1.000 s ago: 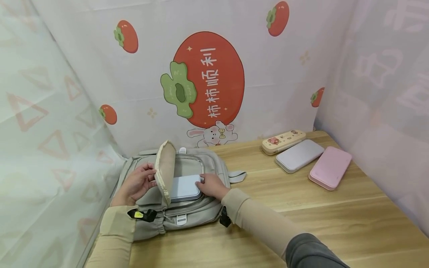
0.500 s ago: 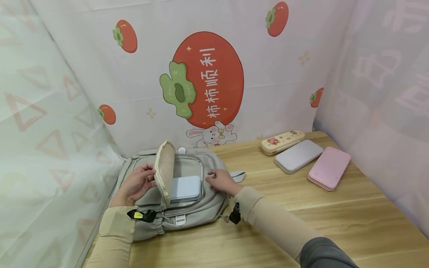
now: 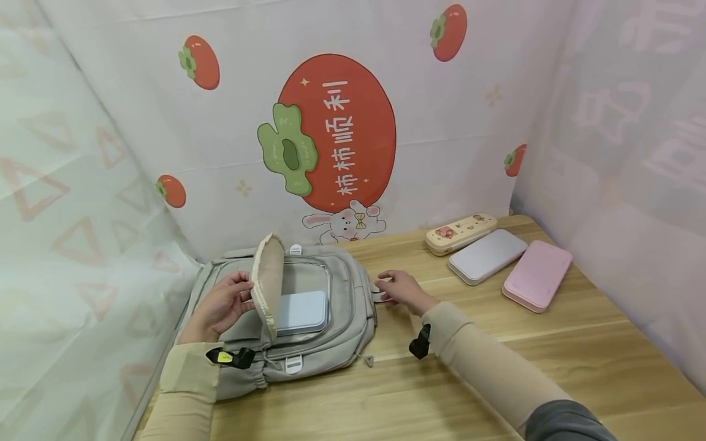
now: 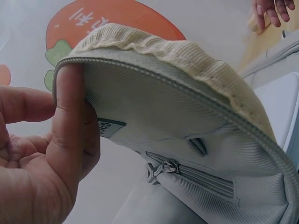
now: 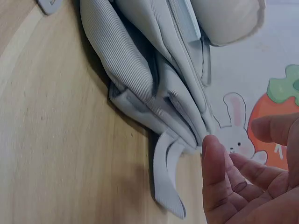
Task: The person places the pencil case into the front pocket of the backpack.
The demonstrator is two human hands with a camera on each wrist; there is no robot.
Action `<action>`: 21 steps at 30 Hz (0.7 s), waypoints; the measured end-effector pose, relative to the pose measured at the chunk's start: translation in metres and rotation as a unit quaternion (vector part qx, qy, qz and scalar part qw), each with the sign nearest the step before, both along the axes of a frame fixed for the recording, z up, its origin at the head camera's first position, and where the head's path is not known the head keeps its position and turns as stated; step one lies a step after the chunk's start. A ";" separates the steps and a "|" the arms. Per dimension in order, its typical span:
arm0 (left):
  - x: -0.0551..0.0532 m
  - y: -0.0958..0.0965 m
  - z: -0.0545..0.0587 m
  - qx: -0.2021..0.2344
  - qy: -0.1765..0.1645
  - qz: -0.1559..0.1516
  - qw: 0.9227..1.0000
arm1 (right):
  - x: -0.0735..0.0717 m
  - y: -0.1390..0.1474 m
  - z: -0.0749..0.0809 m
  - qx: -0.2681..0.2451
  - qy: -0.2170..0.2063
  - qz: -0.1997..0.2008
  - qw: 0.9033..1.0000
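Observation:
A grey backpack lies on the table with its front pocket open. My left hand pinches the zippered edge of the pocket flap between thumb and fingers and holds it raised. In the left wrist view the flap's grey outer face shows, with a small zipper pull below. Inside the pocket lies a pale blue case, its left end hidden by the flap. My right hand holds nothing, fingers loosely bent, just right of the backpack. In the right wrist view a grey strap loop lies beside it.
On the right of the wooden table lie a cream printed case, a silver-white case and a pink case. A printed curtain stands right behind the backpack, with others at both sides.
My right hand has let go of the pale blue case in the pocket and moved right, off the backpack. My left hand keeps holding the flap up.

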State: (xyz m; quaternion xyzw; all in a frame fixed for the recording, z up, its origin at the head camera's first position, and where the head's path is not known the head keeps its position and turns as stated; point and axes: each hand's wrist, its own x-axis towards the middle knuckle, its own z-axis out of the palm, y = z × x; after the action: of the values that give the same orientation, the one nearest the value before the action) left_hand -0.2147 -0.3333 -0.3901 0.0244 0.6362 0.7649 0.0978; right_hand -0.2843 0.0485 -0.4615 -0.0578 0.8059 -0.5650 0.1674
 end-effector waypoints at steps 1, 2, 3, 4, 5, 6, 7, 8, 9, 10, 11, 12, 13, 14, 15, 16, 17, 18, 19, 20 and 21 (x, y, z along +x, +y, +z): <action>0.000 -0.001 0.000 0.001 0.000 -0.001 1.000 | 0.000 0.003 0.000 -0.002 -0.005 -0.002 1.000; 0.000 -0.001 -0.001 0.001 0.001 -0.002 1.000 | -0.001 0.006 0.001 -0.007 -0.013 -0.006 1.000; 0.001 -0.001 -0.001 0.001 0.002 -0.004 1.000 | -0.002 0.009 0.001 -0.012 -0.023 -0.009 1.000; 0.001 -0.001 -0.001 0.002 0.003 -0.005 1.000 | -0.003 0.012 0.001 -0.018 -0.030 -0.014 0.999; 0.001 -0.001 -0.001 0.002 0.003 -0.006 1.000 | -0.004 0.014 0.001 -0.025 -0.038 -0.018 0.999; 0.001 -0.002 -0.001 0.004 0.003 -0.007 1.000 | -0.005 0.017 0.002 -0.034 -0.046 -0.024 0.998; 0.001 -0.002 -0.001 0.006 0.003 -0.008 1.000 | -0.006 0.020 0.004 -0.043 -0.053 -0.029 0.997; 0.002 -0.002 -0.001 0.008 0.003 -0.008 1.000 | -0.006 0.023 0.006 -0.052 -0.059 -0.032 0.996; 0.002 -0.002 0.000 0.011 0.002 -0.008 1.000 | -0.006 0.027 0.007 -0.060 -0.062 -0.034 0.996; 0.002 -0.002 0.000 0.013 0.001 -0.008 1.000 | -0.007 0.031 0.008 -0.067 -0.067 -0.038 0.995; 0.002 -0.002 0.000 0.015 0.002 -0.009 1.000 | -0.007 0.035 0.009 -0.070 -0.069 -0.039 0.994; 0.002 -0.003 0.000 0.017 0.002 -0.010 1.000 | -0.007 0.039 0.010 -0.073 -0.068 -0.040 0.994; 0.002 -0.003 0.000 0.019 0.003 -0.012 1.000 | -0.007 0.043 0.010 -0.073 -0.067 -0.039 0.994; 0.002 -0.003 0.000 0.021 0.004 -0.012 1.000 | -0.007 0.047 0.010 -0.070 -0.065 -0.039 0.995; 0.002 -0.003 -0.001 0.022 0.005 -0.013 1.000 | -0.007 0.052 0.010 -0.067 -0.063 -0.040 0.995; 0.002 -0.003 -0.001 0.023 0.006 -0.014 1.000 | -0.007 0.057 0.010 -0.063 -0.060 -0.040 0.995; 0.002 -0.003 -0.001 0.023 0.006 -0.016 1.000 | -0.007 0.062 0.010 -0.058 -0.056 -0.038 0.996; 0.002 -0.002 -0.001 0.024 0.005 -0.015 1.000 | -0.007 0.067 0.010 -0.054 -0.053 -0.038 0.996; 0.001 -0.002 -0.001 0.025 0.004 -0.015 1.000 | -0.006 0.072 0.011 -0.050 -0.050 -0.038 0.997; 0.001 -0.002 -0.001 0.024 0.004 -0.015 1.000 | -0.005 0.077 0.012 -0.046 -0.047 -0.040 0.997; 0.001 -0.002 -0.001 0.024 0.004 -0.015 1.000 | -0.005 0.083 0.012 -0.043 -0.045 -0.041 0.997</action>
State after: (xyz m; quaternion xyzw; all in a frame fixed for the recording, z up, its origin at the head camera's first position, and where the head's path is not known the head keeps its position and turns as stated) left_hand -0.2135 -0.3353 -0.3909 0.0390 0.6178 0.7781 0.1063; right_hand -0.2889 0.1310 -0.4490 -0.0067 0.7742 -0.6076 0.1775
